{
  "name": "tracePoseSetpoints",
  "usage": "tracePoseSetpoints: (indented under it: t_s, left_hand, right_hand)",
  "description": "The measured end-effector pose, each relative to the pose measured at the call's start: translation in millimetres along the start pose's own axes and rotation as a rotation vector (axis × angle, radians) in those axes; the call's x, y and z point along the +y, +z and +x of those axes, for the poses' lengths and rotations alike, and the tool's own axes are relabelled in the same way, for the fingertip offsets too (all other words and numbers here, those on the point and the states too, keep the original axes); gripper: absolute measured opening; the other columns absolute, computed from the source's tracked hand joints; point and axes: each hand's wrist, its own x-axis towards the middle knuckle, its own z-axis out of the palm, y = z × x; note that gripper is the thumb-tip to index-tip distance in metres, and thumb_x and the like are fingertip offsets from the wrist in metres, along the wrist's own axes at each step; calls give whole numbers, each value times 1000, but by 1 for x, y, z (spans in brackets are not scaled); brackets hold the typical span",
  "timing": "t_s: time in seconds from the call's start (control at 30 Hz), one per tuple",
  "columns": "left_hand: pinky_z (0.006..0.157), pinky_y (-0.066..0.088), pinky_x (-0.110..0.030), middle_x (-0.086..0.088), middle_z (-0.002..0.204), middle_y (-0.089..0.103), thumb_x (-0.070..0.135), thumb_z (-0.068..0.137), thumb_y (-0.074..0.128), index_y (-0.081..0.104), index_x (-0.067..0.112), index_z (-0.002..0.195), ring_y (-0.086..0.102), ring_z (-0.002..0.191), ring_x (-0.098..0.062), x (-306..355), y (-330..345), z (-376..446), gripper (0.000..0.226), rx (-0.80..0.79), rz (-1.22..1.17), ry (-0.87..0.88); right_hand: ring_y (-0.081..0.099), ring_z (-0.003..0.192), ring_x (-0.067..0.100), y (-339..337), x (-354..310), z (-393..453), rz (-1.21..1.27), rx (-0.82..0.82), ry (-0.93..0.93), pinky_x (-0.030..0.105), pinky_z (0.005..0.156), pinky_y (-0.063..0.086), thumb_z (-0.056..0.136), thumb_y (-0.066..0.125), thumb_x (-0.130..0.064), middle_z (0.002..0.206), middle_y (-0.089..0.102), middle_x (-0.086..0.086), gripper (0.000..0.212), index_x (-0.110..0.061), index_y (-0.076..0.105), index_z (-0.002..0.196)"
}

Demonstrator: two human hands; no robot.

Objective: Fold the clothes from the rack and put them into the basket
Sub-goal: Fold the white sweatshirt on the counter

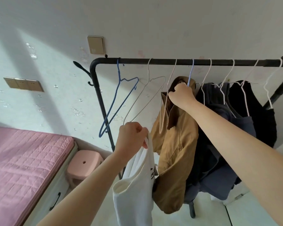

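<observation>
The fingers of the person's right hand (182, 95) were curled tight around the collar of a tan jacket (173, 147), just below the hook of the pale blue hanger (191, 72) that carried it. The fingers and thumb of the left hand (131, 138) pinched the top edge of a white T-shirt (134, 186), which hung down from that grip, off any hanger, in front of the jacket's lower left side. Both bare forearms reached up and forward from the bottom of the view. The jacket hung near the middle of a black clothes rack (153, 61) standing against a white wall. To its left, three empty wire hangers hung from the rail: a dark blue one (119, 101), a grey one (147, 88) and a pale pink one (166, 98). To its right hung a navy garment (219, 128) and a black garment (255, 111) on white hangers. Lower left stood a bed with a pink quilted cover (23, 160), a pink plastic stool (83, 165) just beside it.
</observation>
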Motion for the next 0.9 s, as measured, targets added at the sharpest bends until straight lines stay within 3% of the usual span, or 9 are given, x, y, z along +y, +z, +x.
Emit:
tracePoseSetpoints:
  t_s: [0.07,0.1,0.23,0.37,0.47,0.63,0.77,0.83,0.9]
  left_hand:
    - [47,46,-11,-7,53,68,9,89,51,64,5,70,68,48,-14,6,3,-14,24,38,-7,-22]
    - [46,46,-11,-6,52,68,9,89,51,64,5,69,67,47,-13,9,4,-22,24,65,-9,-34]
    - [48,50,-14,-6,53,68,9,89,51,63,-4,72,68,48,-12,17,10,-52,24,204,-41,-89]
    - [65,60,-34,-12,61,71,5,87,52,66,-9,80,71,53,-19,28,10,-87,21,401,-171,-152]
    - [68,61,-37,-11,62,72,4,87,52,68,-2,78,72,58,-24,37,5,-112,19,551,-303,-187]
    - [73,61,-43,-16,69,73,1,85,50,67,-7,85,73,63,-28,49,-11,-158,19,757,-439,-182]
    - [75,60,-46,-14,71,73,1,88,50,65,-3,83,73,64,-29,53,-31,-197,16,950,-490,-145]
    - [77,60,-46,-13,71,74,2,89,50,65,-2,83,73,65,-29,52,-43,-217,17,1030,-488,-133]
    - [78,59,-48,-12,72,74,4,90,50,64,-2,86,73,66,-29,49,-57,-238,16,1115,-478,-127]
  right_hand:
    - [55,92,27,-6,4,-19,17,-14,-49,38,97,39,95,46,-10,94,60,17,17,2,58,93]
    - [53,106,30,-8,6,-30,22,-24,-93,37,96,40,95,47,-10,109,60,20,23,5,58,108]
    - [53,109,19,-9,24,-71,146,-50,-224,28,91,45,93,51,-12,121,55,10,34,-3,53,126]
    - [50,90,6,-5,41,-117,190,-290,-273,11,67,36,94,50,-14,104,55,-2,32,-10,51,126]
    - [56,98,15,5,45,-143,150,-438,-329,22,74,41,93,53,-19,102,58,-2,28,-13,54,120]
    - [64,88,17,18,29,-191,131,-747,-428,35,86,56,92,56,-40,100,66,3,28,-15,55,105]
    - [59,79,10,19,4,-237,130,-988,-508,23,72,53,91,55,-51,88,58,-6,36,-20,42,104]
    - [55,90,10,30,-7,-260,102,-1037,-538,22,77,47,84,61,-58,90,51,-11,50,-23,35,108]
    - [52,114,17,46,-17,-285,44,-1033,-611,31,95,46,63,66,-78,114,50,-6,91,-20,33,125]
